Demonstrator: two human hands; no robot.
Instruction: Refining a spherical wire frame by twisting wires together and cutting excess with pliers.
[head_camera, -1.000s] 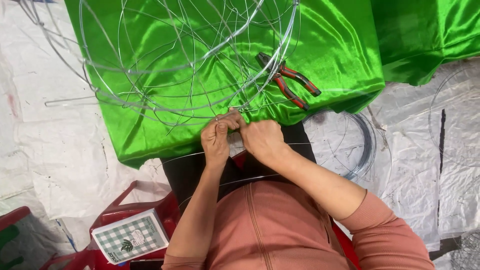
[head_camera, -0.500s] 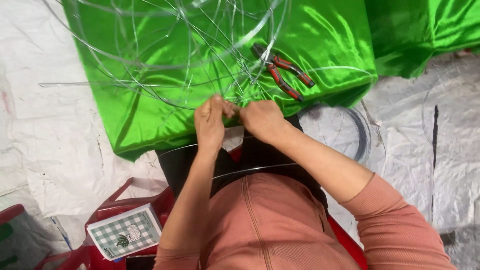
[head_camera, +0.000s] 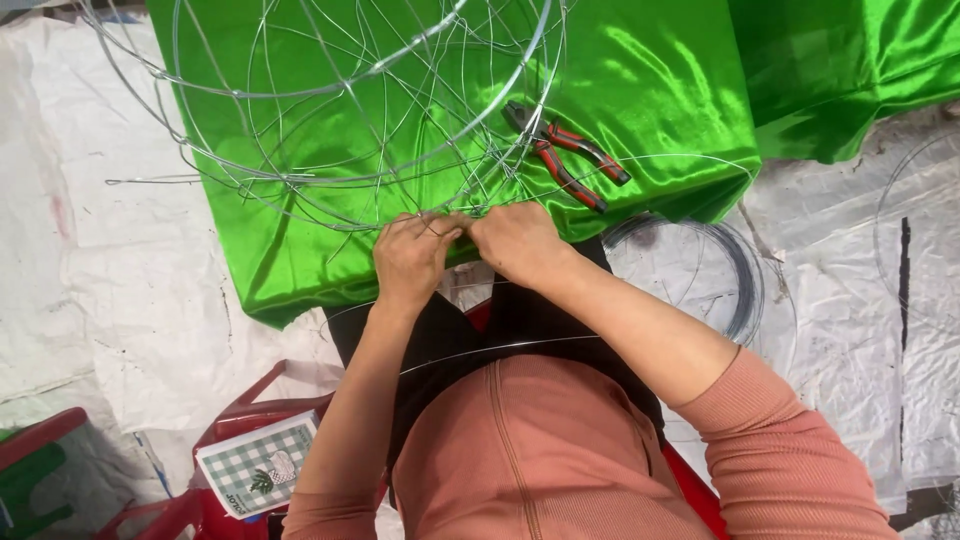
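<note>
wire frame (head_camera: 330, 110) crowds ahead; pliers (head_camera: 565, 152) right; green cloth (head_camera: 660, 90) beyond seems open.

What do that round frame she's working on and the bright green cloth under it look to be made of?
The frame looks like thin bare metal wire: silvery, glinting, bent into hoops. The green cloth looks like satin or a similar glossy synthetic: strong sheen, soft folds. Both hands pinch the wire at its near edge.

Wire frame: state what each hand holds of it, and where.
Both the left hand and right hand pinch the wire frame at its near lower edge, fingertips meeting at one joint.
</note>
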